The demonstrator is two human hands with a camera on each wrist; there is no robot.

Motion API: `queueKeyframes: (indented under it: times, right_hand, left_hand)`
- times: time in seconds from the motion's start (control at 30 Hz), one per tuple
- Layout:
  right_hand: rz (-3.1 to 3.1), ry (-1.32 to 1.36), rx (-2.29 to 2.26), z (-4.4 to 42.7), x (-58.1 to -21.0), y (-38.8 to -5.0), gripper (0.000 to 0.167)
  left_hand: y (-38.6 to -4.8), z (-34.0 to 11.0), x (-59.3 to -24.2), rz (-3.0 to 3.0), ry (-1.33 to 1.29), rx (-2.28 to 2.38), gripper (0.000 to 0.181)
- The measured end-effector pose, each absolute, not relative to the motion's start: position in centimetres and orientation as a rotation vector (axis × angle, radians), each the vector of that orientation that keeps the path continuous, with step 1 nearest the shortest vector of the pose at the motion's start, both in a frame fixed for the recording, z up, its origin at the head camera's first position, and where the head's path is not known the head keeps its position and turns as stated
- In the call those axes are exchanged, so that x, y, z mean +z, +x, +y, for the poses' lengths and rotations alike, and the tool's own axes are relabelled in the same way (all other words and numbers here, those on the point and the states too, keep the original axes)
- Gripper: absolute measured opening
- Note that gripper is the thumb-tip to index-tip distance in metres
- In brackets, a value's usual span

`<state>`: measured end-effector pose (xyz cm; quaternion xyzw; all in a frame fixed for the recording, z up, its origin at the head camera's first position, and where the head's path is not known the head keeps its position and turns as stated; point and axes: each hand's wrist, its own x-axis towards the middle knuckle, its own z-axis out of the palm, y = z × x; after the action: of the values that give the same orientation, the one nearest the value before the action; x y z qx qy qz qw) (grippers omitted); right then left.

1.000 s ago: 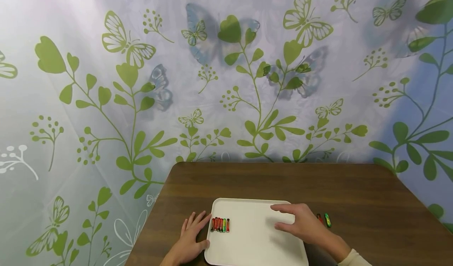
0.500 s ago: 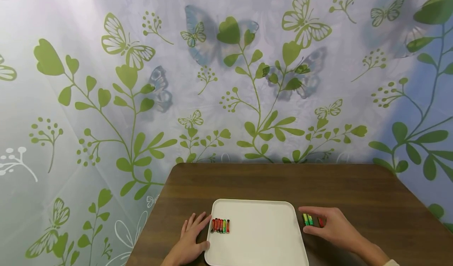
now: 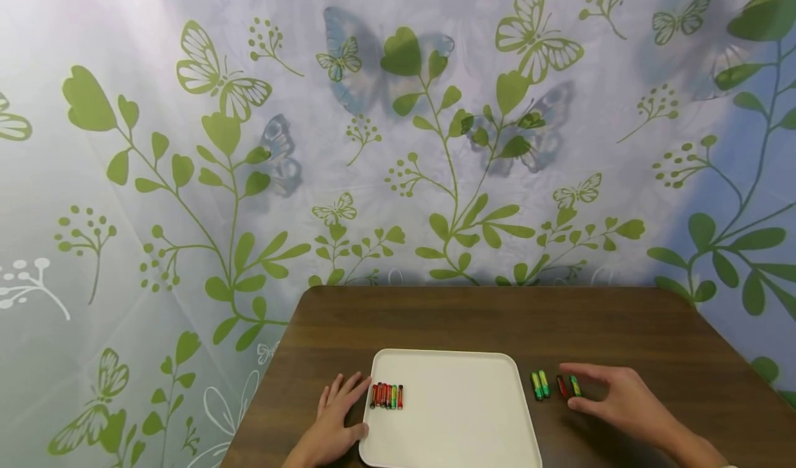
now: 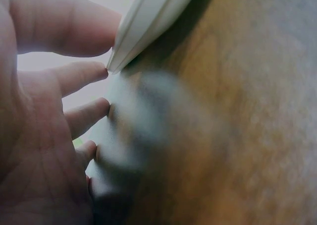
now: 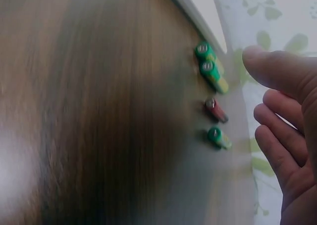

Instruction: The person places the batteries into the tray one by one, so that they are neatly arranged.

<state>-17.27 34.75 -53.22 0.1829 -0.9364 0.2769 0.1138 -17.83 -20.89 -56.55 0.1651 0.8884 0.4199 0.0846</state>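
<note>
My left hand (image 3: 336, 419) rests at the left edge of a white square tray (image 3: 460, 413), its fingertips touching the rim in the left wrist view. Inside the tray, a row of several small batteries (image 3: 387, 396), mostly red with a green one among them, lies along the left side. To the right of the tray my right hand (image 3: 616, 395) hovers with thumb and fingers apart, holding nothing. By its fingertips lie a red battery (image 3: 562, 386) and a single green battery (image 3: 575, 386). Two green-yellow batteries (image 3: 539, 384) lie side by side between them and the tray.
The brown wooden table (image 3: 479, 316) has rounded far corners. Behind it hangs a pale curtain (image 3: 398, 178) printed with green leaves and butterflies.
My right hand has moved right, from above the tray past the green pair to the red and single green batteries. The left hand stays at the tray's edge.
</note>
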Motion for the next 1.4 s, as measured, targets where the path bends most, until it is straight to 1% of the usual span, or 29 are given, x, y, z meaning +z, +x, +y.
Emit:
queueKeyframes:
  times: [0.27, 0.57, 0.9, 1.07, 1.4]
  right_hand:
    - [-2.794, 0.487, 0.759, 36.1, -54.0, -17.6, 0.06]
    - [-2.811, 0.526, 0.727, 36.7, -55.2, -18.3, 0.064]
    - [-2.736, 0.551, 0.62, 36.7, -56.1, -18.7, 0.056]
    - [-2.715, 0.543, 0.611, 36.6, -56.1, -18.6, 0.055]
    - [-2.674, 0.553, 0.605, 35.8, -54.7, -18.7, 0.053]
  left_hand:
    - [-17.8, -20.9, -56.3, 2.647, 0.487, 1.246, 0.085]
    - [-17.9, -20.8, -56.4, 2.65, 0.474, 1.245, 0.086]
    - [-17.9, -20.9, -56.6, 2.648, 0.464, 1.247, 0.085]
    - [-17.9, -20.9, -56.6, 2.651, 0.473, 1.241, 0.085]
    - [-17.8, -20.9, -56.4, 2.643, 0.49, 1.253, 0.085]
